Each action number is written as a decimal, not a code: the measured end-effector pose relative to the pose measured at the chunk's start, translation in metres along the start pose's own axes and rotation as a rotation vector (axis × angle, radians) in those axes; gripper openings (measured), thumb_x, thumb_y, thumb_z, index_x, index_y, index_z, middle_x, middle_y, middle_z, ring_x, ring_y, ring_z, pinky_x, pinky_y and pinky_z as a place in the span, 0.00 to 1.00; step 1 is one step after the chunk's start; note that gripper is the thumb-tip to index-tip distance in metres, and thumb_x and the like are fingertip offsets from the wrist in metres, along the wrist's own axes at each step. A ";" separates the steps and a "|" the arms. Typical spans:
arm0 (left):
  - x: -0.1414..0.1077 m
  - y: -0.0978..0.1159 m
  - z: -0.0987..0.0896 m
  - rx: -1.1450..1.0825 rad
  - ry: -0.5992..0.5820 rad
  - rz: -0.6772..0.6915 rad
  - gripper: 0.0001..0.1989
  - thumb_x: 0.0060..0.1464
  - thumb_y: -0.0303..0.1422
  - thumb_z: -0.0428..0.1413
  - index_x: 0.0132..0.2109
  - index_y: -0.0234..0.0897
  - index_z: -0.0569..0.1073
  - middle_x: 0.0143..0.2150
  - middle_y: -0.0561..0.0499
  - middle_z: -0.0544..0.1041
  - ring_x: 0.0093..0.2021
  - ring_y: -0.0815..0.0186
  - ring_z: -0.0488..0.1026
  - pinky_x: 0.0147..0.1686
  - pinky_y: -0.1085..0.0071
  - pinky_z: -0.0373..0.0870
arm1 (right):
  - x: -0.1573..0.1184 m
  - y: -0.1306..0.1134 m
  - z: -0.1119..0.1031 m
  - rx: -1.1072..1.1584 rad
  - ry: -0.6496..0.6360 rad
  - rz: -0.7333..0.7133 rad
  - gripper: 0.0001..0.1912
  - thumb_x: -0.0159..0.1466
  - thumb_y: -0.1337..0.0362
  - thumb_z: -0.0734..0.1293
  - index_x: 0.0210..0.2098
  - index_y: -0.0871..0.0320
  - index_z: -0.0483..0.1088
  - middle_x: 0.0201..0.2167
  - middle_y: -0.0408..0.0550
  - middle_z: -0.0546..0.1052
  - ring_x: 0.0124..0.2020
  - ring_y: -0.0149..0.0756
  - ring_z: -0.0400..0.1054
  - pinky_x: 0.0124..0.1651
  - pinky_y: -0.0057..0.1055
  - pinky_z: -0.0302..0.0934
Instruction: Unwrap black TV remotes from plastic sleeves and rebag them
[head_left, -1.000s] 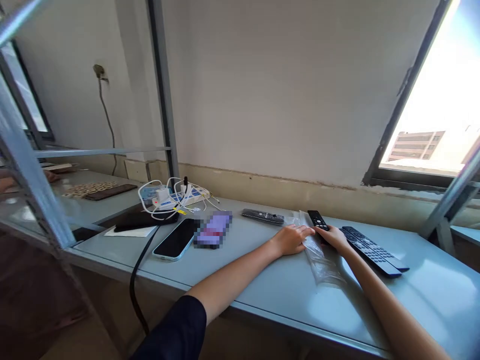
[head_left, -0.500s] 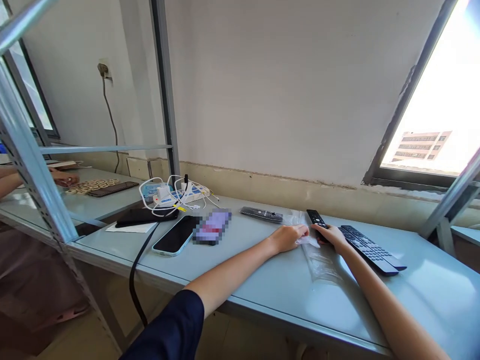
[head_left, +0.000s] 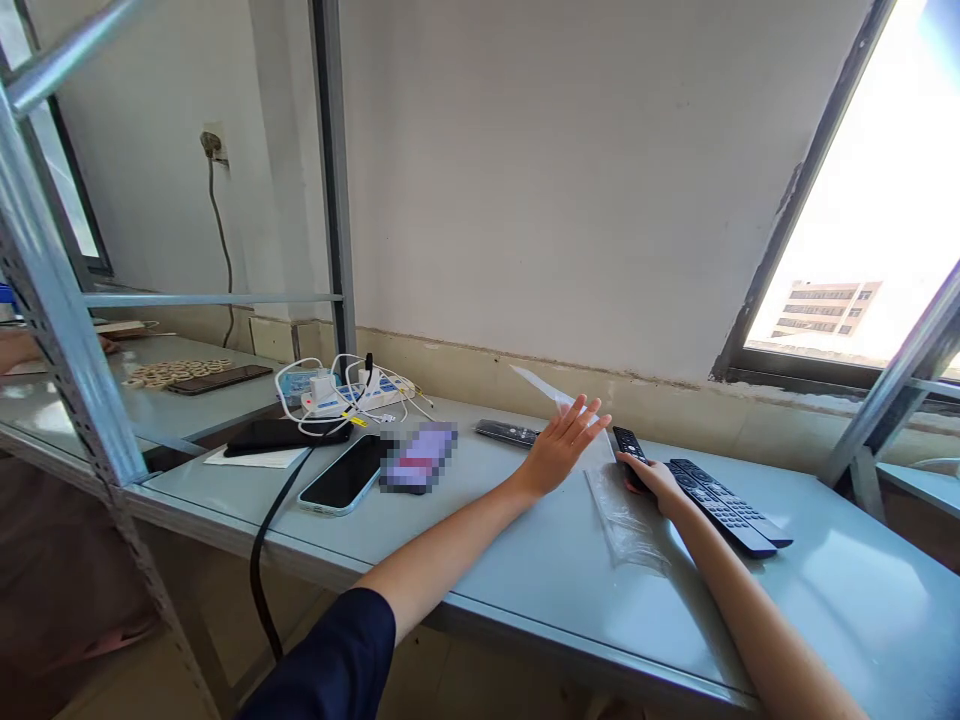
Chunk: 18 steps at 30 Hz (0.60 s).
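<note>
My left hand point(head_left: 564, 450) is raised just over the tabletop, its fingers stretched out and spread. Behind its fingers, a flap of clear plastic point(head_left: 538, 383) sticks up; whether the hand touches it I cannot tell. My right hand point(head_left: 656, 482) is closed round the lower part of a black remote control point(head_left: 625, 440), whose far end shows past the thumb. Between the hands a clear plastic bag point(head_left: 626, 525) lies crumpled on the table. A remote in a clear sleeve point(head_left: 504, 432) lies behind my left hand, partly covered by it. Dark remotes point(head_left: 727, 508) lie side by side, right of my right hand.
Left on the table point(head_left: 480, 540) lie a phone with a pale case point(head_left: 345, 478), a blurred-out phone point(head_left: 420, 458), a black item point(head_left: 281, 436) and a power strip point(head_left: 330, 398) with white cables. A metal post point(head_left: 67, 260) rises at left; another person's hand is beyond it.
My left hand has let go of the clear plastic, opened and spread its fingers, shifting slightly left. The plastic flap now stands up. My right hand keeps its hold on the remote.
</note>
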<state>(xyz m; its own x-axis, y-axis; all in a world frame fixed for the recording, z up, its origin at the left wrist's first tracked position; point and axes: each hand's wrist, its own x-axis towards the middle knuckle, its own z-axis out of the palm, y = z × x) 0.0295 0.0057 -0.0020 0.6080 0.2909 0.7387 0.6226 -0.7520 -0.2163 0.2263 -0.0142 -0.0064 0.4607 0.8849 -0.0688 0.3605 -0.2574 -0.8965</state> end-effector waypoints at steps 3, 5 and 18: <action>-0.001 -0.002 0.003 0.071 -0.093 -0.099 0.26 0.59 0.20 0.41 0.63 0.37 0.61 0.62 0.45 0.67 0.66 0.61 0.57 0.61 0.60 0.58 | 0.004 0.003 0.000 0.031 -0.012 -0.020 0.12 0.51 0.56 0.70 0.21 0.55 0.64 0.13 0.42 0.68 0.20 0.35 0.69 0.22 0.26 0.65; -0.002 -0.002 0.004 0.047 -0.230 -0.142 0.20 0.58 0.23 0.47 0.57 0.37 0.69 0.53 0.45 0.76 0.58 0.59 0.67 0.58 0.59 0.61 | 0.006 0.005 0.000 0.045 -0.011 -0.025 0.13 0.49 0.57 0.72 0.21 0.55 0.64 0.13 0.42 0.68 0.20 0.35 0.69 0.22 0.26 0.64; 0.003 0.029 -0.008 -0.226 -0.585 0.063 0.20 0.60 0.34 0.50 0.58 0.37 0.67 0.53 0.44 0.72 0.53 0.59 0.69 0.53 0.64 0.63 | -0.010 -0.006 0.003 0.019 0.059 -0.010 0.15 0.55 0.61 0.67 0.15 0.55 0.63 0.08 0.41 0.63 0.15 0.32 0.64 0.23 0.26 0.61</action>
<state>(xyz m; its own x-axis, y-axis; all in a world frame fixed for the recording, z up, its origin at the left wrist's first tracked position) 0.0454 -0.0200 -0.0016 0.8487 0.4695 0.2433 0.4963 -0.8660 -0.0604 0.2168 -0.0202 -0.0015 0.5039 0.8631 -0.0342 0.3502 -0.2403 -0.9053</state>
